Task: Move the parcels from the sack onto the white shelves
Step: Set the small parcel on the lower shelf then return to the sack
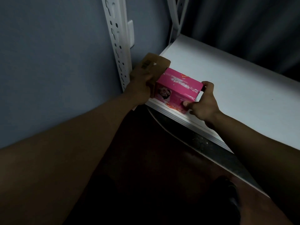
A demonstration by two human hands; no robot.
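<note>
Two parcels at shelf (227, 82) corner. Right hand (203, 104) pinches pink carton (178, 88) end; left hand (139, 90) grips brown box (39, 65). Both look stiff, light; hold by ends.

Plain grey-blue wall (53, 65) on the left, dark pleated curtain (253, 26) behind, dark reddish floor (154, 143) below, a black shoe (227, 190) on it.

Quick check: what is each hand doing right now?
Left hand: grips the brown cardboard parcel.
Right hand: fingers curled round the near right corner of the pink box on the white shelf.
</note>
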